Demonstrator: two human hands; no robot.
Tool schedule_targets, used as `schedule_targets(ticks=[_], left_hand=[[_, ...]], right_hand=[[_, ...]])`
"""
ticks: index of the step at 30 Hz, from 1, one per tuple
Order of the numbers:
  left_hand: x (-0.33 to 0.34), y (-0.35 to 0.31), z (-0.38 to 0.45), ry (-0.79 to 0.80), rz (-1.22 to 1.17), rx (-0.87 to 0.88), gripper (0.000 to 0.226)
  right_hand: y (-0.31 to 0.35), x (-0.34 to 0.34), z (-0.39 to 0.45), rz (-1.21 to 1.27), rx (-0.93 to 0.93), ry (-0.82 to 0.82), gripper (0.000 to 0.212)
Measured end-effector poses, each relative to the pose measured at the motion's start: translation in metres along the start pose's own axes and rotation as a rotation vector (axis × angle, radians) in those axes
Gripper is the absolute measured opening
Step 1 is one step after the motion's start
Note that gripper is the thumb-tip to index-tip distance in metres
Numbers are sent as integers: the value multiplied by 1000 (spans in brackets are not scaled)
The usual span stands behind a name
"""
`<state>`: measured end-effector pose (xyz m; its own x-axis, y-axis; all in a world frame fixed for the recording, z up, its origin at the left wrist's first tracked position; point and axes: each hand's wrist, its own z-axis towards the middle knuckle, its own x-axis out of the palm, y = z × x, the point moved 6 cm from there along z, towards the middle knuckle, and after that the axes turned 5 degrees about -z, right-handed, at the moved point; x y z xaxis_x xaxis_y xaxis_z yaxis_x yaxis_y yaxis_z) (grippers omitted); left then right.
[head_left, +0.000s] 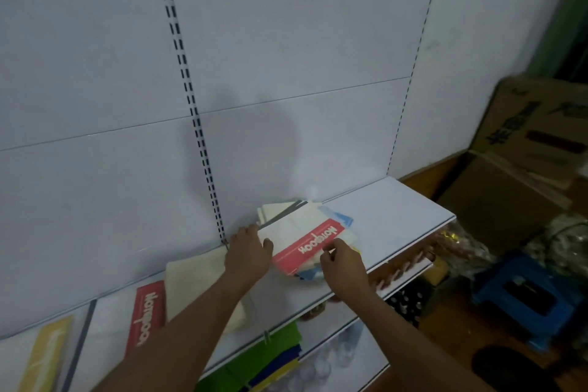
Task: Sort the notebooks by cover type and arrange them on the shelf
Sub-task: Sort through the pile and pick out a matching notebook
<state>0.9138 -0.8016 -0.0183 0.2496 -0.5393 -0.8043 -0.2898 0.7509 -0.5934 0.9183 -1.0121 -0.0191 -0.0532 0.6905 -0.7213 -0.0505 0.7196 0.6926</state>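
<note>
Both arms reach forward and down to a white shelf [397, 226]. The left hand [246, 253] lies palm down with fingers extended, pressing on the left edge of a loose pile of notebooks [305, 232]; it grips nothing. The right hand [342, 259] has its fingers curled at the near edge of the top notebook [310, 243], a white cover with a red band lettered "Notebook", and appears to pinch that edge. The pile sits near the middle of the shelf, against the white back panel [286, 57], and its covers are fanned at differing angles; the exact count in the pile cannot be read. Left of the hands, four further notebooks lie flat in a row on the same shelf: a cream one [197, 283], partly under the left forearm, a red-banded one [148, 315], a grey-edged one [86, 344] and a yellow-banded one [44, 356]. Two slotted uprights [187, 86] run down the back panel. Green, blue and yellow sheets [270, 360] lie on a lower shelf. To the right stand one cardboard box [534, 124] and one blue stool [525, 293] on the floor.
</note>
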Motion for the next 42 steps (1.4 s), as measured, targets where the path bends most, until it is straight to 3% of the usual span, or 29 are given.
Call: schedule_targets(ticks=[6, 11, 17, 21, 29, 33, 38, 42], left_hand=[[8, -14, 23, -38, 159, 38, 46], [17, -12, 48, 69, 210, 38, 47], [10, -7, 51, 0, 246, 8, 40], [10, -10, 41, 96, -39, -11, 30], [26, -24, 14, 274, -363, -194, 31], [32, -46, -15, 207, -464, -282, 34], [16, -42, -51, -64, -678, -361, 33], [-13, -11, -102, -199, -688, -442, 34]], right_hand=[[-30, -8, 27, 0, 127, 17, 19], [-27, -2, 40, -32, 171, 69, 19], [-23, 10, 65, -75, 190, 99, 30], [-21, 9, 84, -198, 205, 79, 29], [-33, 12, 109, -123, 115, 185, 29], [-32, 10, 106, -87, 27, 228, 33], [0, 17, 99, 43, -181, 147, 35], [47, 46, 58, 182, -267, 352, 24]])
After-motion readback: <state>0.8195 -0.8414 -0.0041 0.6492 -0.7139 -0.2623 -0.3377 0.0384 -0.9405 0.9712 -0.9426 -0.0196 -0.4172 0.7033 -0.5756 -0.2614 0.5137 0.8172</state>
